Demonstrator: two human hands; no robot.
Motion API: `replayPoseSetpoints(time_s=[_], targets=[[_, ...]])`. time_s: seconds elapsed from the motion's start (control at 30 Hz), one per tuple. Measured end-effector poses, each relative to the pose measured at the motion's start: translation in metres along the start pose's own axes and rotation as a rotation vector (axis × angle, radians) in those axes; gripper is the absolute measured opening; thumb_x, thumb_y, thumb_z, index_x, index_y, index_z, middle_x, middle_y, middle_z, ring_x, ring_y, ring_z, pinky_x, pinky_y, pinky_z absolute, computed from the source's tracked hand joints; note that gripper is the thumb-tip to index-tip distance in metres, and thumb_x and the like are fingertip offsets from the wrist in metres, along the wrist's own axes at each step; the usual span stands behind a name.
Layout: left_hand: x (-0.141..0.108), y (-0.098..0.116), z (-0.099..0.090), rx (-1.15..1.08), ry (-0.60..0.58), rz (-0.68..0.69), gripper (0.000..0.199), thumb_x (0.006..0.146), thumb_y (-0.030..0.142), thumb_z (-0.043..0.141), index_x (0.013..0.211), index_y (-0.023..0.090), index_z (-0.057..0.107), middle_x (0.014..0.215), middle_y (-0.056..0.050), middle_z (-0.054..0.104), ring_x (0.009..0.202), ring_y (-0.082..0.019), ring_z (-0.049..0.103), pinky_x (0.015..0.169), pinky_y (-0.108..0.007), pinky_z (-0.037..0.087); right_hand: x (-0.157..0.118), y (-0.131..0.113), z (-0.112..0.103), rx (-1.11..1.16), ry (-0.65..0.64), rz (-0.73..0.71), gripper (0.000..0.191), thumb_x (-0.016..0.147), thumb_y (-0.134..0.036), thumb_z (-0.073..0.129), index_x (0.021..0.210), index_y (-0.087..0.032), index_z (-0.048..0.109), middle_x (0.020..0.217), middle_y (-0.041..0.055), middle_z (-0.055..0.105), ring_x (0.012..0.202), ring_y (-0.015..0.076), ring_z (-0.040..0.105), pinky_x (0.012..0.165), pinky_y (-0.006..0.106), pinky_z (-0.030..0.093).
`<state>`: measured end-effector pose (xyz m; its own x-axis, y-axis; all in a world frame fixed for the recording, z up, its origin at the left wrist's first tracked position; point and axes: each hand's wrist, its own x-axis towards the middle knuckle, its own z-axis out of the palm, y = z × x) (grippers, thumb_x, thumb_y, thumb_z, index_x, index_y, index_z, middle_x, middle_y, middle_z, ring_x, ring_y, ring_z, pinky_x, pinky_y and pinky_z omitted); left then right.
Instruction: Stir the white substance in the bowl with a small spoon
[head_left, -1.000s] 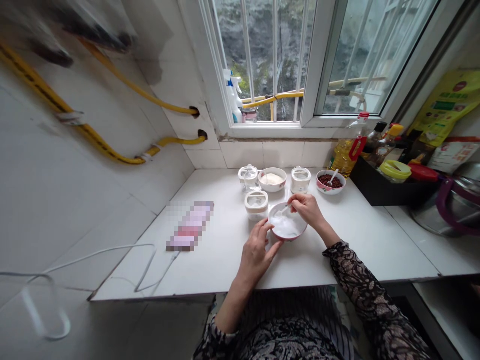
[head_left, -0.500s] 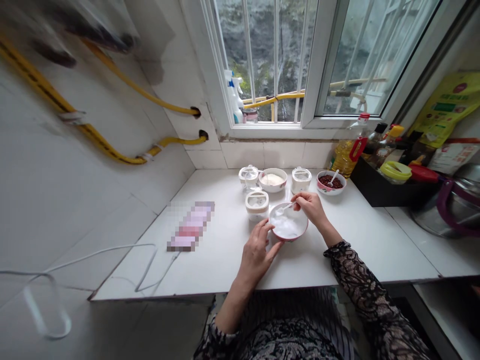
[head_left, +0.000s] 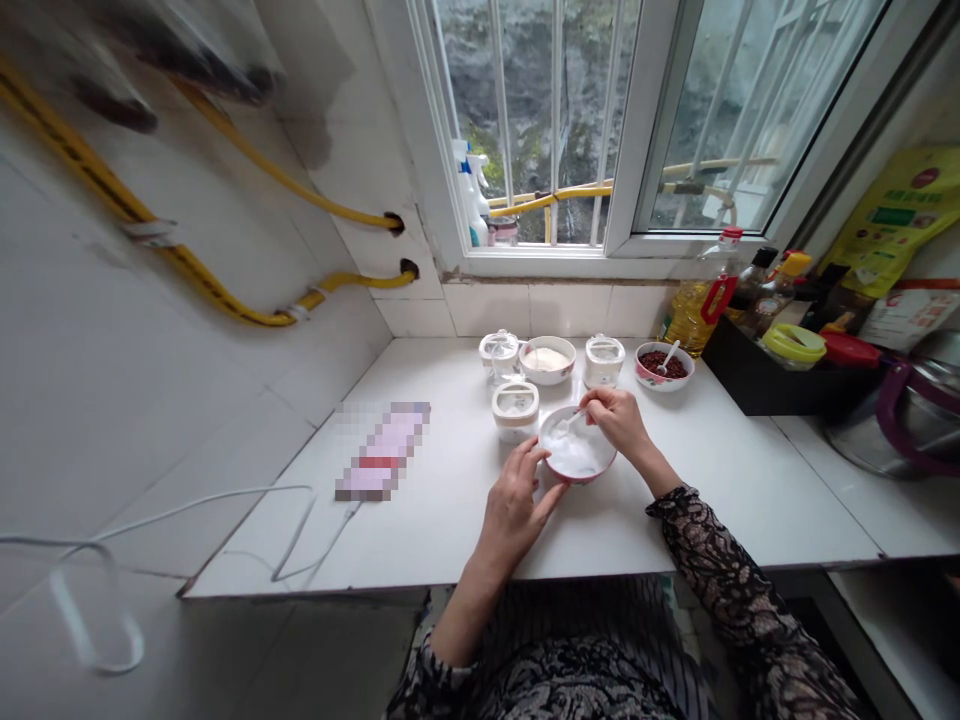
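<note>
A bowl (head_left: 589, 478) of white powder stands on the white counter in front of me. My left hand (head_left: 517, 505) grips its near left rim, thumb low on the outside and fingers along the edge. In my right hand (head_left: 613, 415) a small white spoon (head_left: 570, 421) is pinched, its tip in the powder (head_left: 576, 452). Just left and behind is a lidded clear jar (head_left: 516, 412). Farther back stand another clear jar (head_left: 498, 356), a bowl of pale grains (head_left: 547, 360), a third jar (head_left: 604, 360) and a bowl of dark red beans (head_left: 664, 367) with a white spoon.
A blurred-out pink device (head_left: 386, 450) with a white cable (head_left: 304, 530) lies on the left. At the right are an oil bottle (head_left: 699, 295), a black box (head_left: 780, 375) of condiments and a metal pot (head_left: 885, 425). A window (head_left: 555, 120) rises behind the counter.
My right hand has shifted very slightly left, with the spoon a little deeper toward the powder. My left hand keeps its hold on the bowl.
</note>
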<state>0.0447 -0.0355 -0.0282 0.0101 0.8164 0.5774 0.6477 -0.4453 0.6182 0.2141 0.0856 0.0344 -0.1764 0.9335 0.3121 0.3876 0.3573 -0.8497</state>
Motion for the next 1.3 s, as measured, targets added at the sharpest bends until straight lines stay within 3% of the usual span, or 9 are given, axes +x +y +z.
replayPoseSetpoints(time_s=[0.2,0.33,0.57,0.67,0.73,0.87,1.03,1.2,1.3], targets=[[0.0,0.0,0.0,0.002,-0.011,0.001,0.037,0.086,0.021,0.067,0.12,0.022,0.054,0.133,-0.014,0.057,0.115,-0.026,0.064,0.071,-0.031,0.065,0.006,0.001,-0.004,0.308,-0.005,0.174,0.018,0.061,-0.024,0.051,0.061,-0.018,0.068,0.045,-0.0016,0.059,0.046,0.0129,0.054,0.054,0.025,0.047],[0.0,0.0,0.0,0.007,-0.009,-0.008,0.037,0.086,0.021,0.068,0.12,0.022,0.053,0.134,-0.014,0.057,0.115,-0.027,0.064,0.072,-0.032,0.065,0.009,0.0,-0.004,0.457,0.009,0.182,0.015,0.063,-0.026,0.057,0.066,-0.017,0.068,0.05,-0.0003,0.064,0.049,0.013,0.058,0.057,0.027,0.051],[0.0,-0.002,0.0,0.01,-0.027,-0.016,0.037,0.086,0.022,0.067,0.12,0.023,0.053,0.134,-0.013,0.056,0.112,-0.026,0.065,0.073,-0.034,0.065,-0.004,-0.014,0.019,0.279,0.01,-0.179,0.025,0.088,-0.031,0.055,0.101,-0.02,0.073,0.088,0.0071,0.078,0.073,0.0178,0.071,0.074,0.034,0.056],[0.0,-0.003,0.0,0.024,-0.024,-0.01,0.037,0.086,0.022,0.067,0.121,0.024,0.053,0.134,-0.013,0.056,0.11,-0.025,0.066,0.074,-0.034,0.065,-0.008,-0.017,0.026,0.011,-0.022,-0.413,0.024,0.09,-0.019,0.052,0.1,-0.022,0.074,0.088,0.0056,0.079,0.078,0.0185,0.073,0.098,0.044,0.048],[0.0,-0.002,0.0,0.028,-0.025,-0.009,0.038,0.086,0.021,0.067,0.121,0.024,0.052,0.134,-0.013,0.056,0.109,-0.025,0.066,0.074,-0.034,0.065,-0.008,-0.018,0.024,-0.073,-0.008,-0.46,0.024,0.091,-0.017,0.052,0.1,-0.022,0.074,0.086,0.0049,0.079,0.08,0.0189,0.073,0.103,0.045,0.043],[0.0,-0.001,0.0,0.023,-0.034,-0.012,0.038,0.087,0.023,0.066,0.121,0.023,0.052,0.135,-0.013,0.056,0.113,-0.026,0.065,0.076,-0.035,0.065,-0.007,-0.018,0.008,-0.022,0.086,-0.343,0.023,0.089,-0.02,0.051,0.095,-0.021,0.073,0.078,0.0036,0.077,0.076,0.0192,0.071,0.09,0.037,0.049],[0.0,0.0,-0.001,-0.018,-0.025,-0.018,0.035,0.088,0.024,0.065,0.121,0.023,0.053,0.135,-0.013,0.057,0.115,-0.026,0.064,0.072,-0.034,0.065,-0.002,-0.012,-0.01,-0.106,0.053,-0.217,0.022,0.079,-0.016,0.051,0.078,-0.021,0.072,0.06,-0.0002,0.069,0.064,0.0181,0.065,0.079,0.032,0.05],[0.0,0.0,-0.001,-0.014,-0.027,-0.011,0.035,0.088,0.024,0.065,0.121,0.023,0.053,0.134,-0.013,0.057,0.116,-0.027,0.064,0.072,-0.034,0.065,-0.001,-0.008,-0.003,-0.233,-0.057,-0.258,0.02,0.073,-0.013,0.053,0.067,-0.023,0.069,0.054,-0.0015,0.066,0.062,0.0171,0.061,0.088,0.033,0.047],[0.0,0.001,-0.001,-0.009,-0.02,-0.013,0.035,0.088,0.023,0.065,0.121,0.023,0.054,0.133,-0.013,0.057,0.115,-0.026,0.064,0.071,-0.033,0.065,-0.001,-0.007,0.002,-0.154,-0.101,-0.203,0.021,0.072,-0.013,0.05,0.065,-0.022,0.068,0.052,-0.0021,0.064,0.057,0.0154,0.06,0.076,0.029,0.049]])
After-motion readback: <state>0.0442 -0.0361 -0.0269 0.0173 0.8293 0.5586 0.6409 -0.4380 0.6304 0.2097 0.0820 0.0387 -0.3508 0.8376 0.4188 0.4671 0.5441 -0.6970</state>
